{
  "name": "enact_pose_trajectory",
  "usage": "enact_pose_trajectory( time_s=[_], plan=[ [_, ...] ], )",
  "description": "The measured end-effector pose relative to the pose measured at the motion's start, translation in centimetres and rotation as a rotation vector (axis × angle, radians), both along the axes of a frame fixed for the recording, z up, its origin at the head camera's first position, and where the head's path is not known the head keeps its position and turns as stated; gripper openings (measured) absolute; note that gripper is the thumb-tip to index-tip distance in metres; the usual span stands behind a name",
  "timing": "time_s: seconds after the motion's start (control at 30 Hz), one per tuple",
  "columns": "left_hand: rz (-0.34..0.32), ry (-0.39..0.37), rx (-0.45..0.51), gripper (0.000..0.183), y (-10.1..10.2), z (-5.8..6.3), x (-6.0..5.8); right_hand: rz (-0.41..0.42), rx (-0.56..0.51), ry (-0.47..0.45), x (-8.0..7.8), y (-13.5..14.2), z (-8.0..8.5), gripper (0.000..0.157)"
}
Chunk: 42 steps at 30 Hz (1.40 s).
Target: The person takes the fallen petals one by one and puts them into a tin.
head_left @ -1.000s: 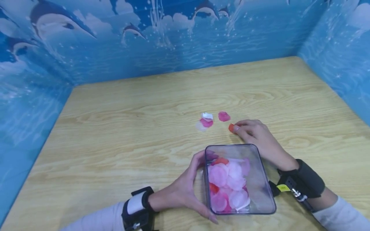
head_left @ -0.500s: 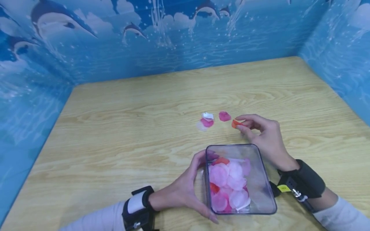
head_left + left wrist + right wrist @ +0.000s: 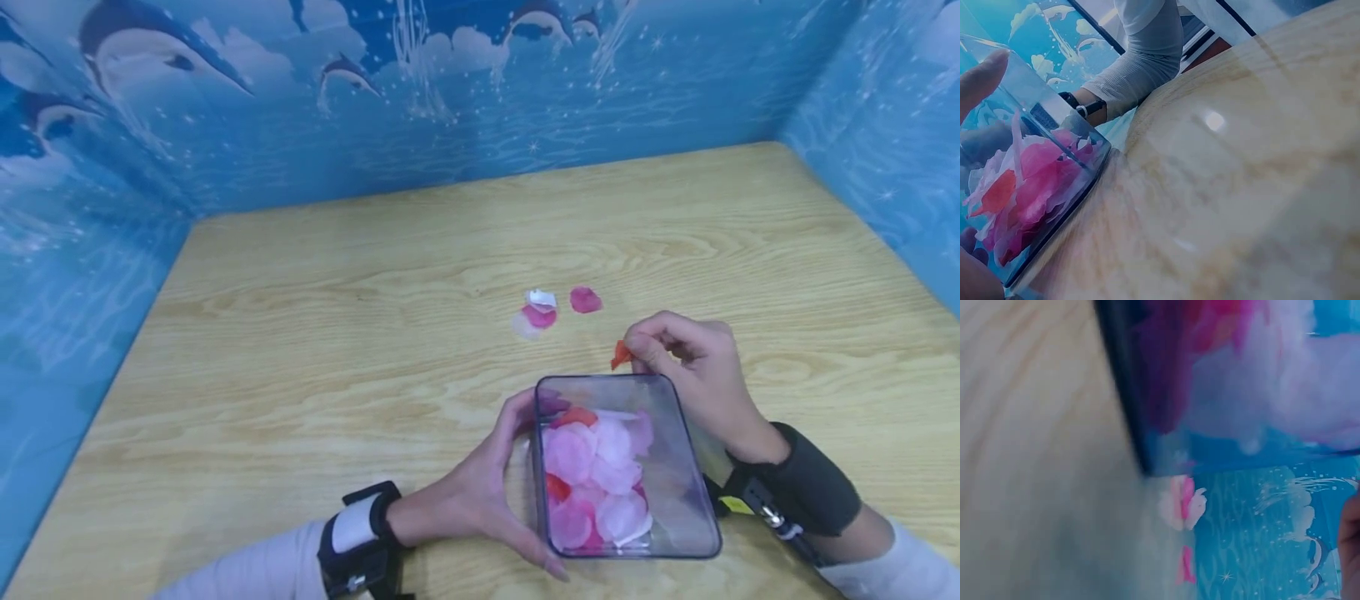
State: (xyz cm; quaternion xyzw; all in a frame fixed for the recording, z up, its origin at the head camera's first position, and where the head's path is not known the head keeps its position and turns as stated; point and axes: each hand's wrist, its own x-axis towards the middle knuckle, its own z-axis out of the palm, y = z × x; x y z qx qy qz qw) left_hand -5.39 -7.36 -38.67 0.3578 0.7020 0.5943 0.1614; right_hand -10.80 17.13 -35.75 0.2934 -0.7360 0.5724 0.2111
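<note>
In the head view a clear plastic box (image 3: 681, 475) stands on the table, filled with pink, white and red artificial petals (image 3: 600, 467). My left hand (image 3: 476, 492) holds the box by its left side, thumb at the near corner and fingers around the far one. Between thumb and fingertips, my right hand (image 3: 693, 379) pinches a red petal (image 3: 620, 356) just beyond the box's far rim. The left wrist view shows the petal heap (image 3: 1035, 187) through the box wall. In the right wrist view the box looms close, and only a sliver of the right hand (image 3: 1350, 544) appears.
Past the box lie a rose-pink petal (image 3: 586, 300) and a small cluster: a white petal (image 3: 542, 297), a pink petal (image 3: 540, 317) and a pale petal (image 3: 525, 327). Blue dolphin-printed screens (image 3: 465, 108) border the wood-grain table (image 3: 315, 333) at the back and sides.
My right hand has lifted the red petal from beside the rose-pink one and brought it nearer to the box's far rim. The left hand and the box have stayed put.
</note>
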Motion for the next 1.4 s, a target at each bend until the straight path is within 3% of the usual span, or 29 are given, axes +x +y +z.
enact_pose_trajectory(
  time_s=[0.13,0.2,0.33,0.4,0.47,0.57,0.67,0.77,0.9,1.17,1.4],
  plan=[
    [-0.007,0.007,0.009,0.134,0.0,-0.3,-0.1,0.297,-0.218,-0.051,0.3,-0.1,0.6,0.012],
    [-0.010,0.009,0.012,0.134,0.1,-0.3,-0.1,0.429,-0.250,-0.069,0.4,-0.2,0.9,0.014],
    [-0.014,0.019,0.015,0.135,0.1,-0.3,-0.1,0.591,-0.196,-0.089,0.7,-0.2,1.2,0.020],
    [-0.014,0.015,0.014,0.135,0.1,-0.3,-0.1,0.612,-0.201,-0.134,0.8,-0.2,1.1,0.026],
    [-0.015,0.002,0.014,0.134,0.2,-0.3,-0.1,0.559,-0.234,-0.216,0.7,-0.1,1.0,0.031],
    [-0.017,-0.010,0.016,0.133,0.2,-0.2,-0.1,0.340,-0.213,-0.351,0.2,0.2,0.4,0.031],
    [-0.017,-0.008,0.018,0.133,0.2,-0.2,-0.1,0.093,0.018,-0.403,-0.8,0.7,-0.5,0.023],
    [-0.022,-0.017,0.013,0.132,0.2,-0.2,-0.2,-0.026,0.297,-0.344,-1.7,1.2,-1.8,0.021],
    [-0.026,-0.035,0.012,0.132,0.2,-0.2,-0.2,-0.007,0.455,-0.285,-2.8,1.5,-3.1,0.030],
    [-0.010,-0.056,-0.010,0.130,-0.2,-0.3,-0.2,0.072,0.732,-0.341,-3.9,0.9,-4.4,0.057],
    [-0.009,-0.022,0.015,0.132,-0.1,-0.5,-0.1,0.047,0.820,-0.283,-3.3,0.6,-4.1,0.069]
  ],
)
